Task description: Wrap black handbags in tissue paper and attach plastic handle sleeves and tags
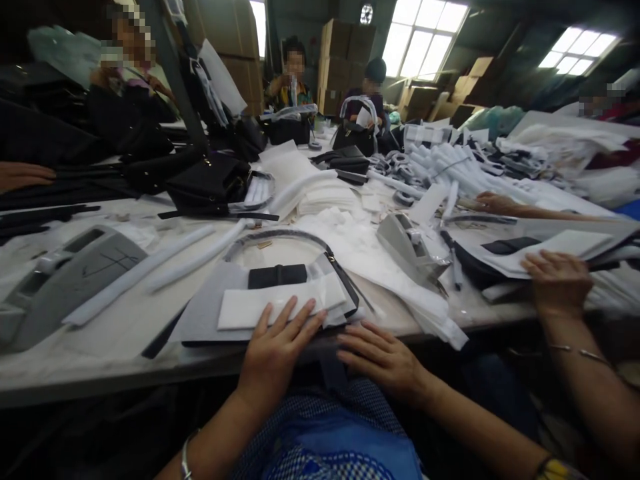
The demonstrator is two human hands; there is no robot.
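My left hand [283, 337] lies with fingers spread on a folded white foam sheet [240, 308]. That sheet rests over a black handbag [354, 308] lying flat at the table's front edge. Grey-white paper [203, 313] sticks out from the bag's left side. A small black folded piece [277, 275] sits just above the foam. The bag's wrapped handle [280, 235] arches away from me. Close to the bag's lower right corner is my right hand [383, 360], fingers stretched out and holding nothing; whether it touches the bag, I cannot tell.
Grey tape dispensers stand left [80, 280] and right [413, 247]. White foam tubes [140, 277] lie on the left. A co-worker's hand [560, 280] presses another bag at right. Black bags [207, 183], wrapped handles and boxes [345, 60] fill the back, where several people sit.
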